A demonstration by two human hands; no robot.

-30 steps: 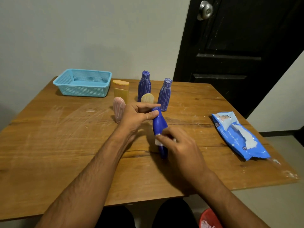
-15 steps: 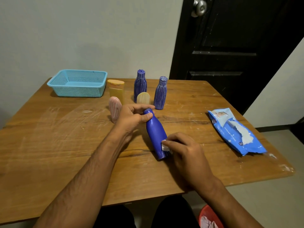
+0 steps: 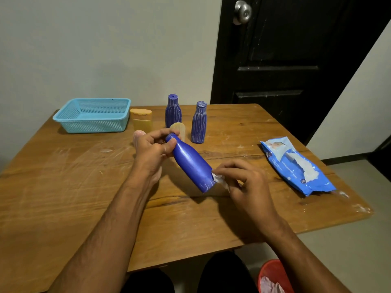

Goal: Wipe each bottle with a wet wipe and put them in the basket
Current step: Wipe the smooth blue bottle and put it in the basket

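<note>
The basket (image 3: 93, 115) sits at the far left corner of the table (image 3: 53, 187), holding nothing that can be seen, well apart from both hands. The left hand (image 3: 151, 152) is nearer to it and pinches the cap end of the bottle (image 3: 191, 166) between curled fingers and thumb, keeping it lifted off the wood toward the table's middle. The bottle's long axis runs on a slant, cap up and away to the left, base down and toward the near right. At that base the right hand (image 3: 243, 180) pinches a crumpled wipe (image 3: 219, 178) against the bottle's lower edge, fingers curled round the wipe. Four more bottles stand behind, toward the far edge, and the wipe pack (image 3: 296, 166) lies near the right edge. Judging by this, the wipe would need to travel up the axis toward the cap, and the left hand is better placed for the carry to the basket
</note>
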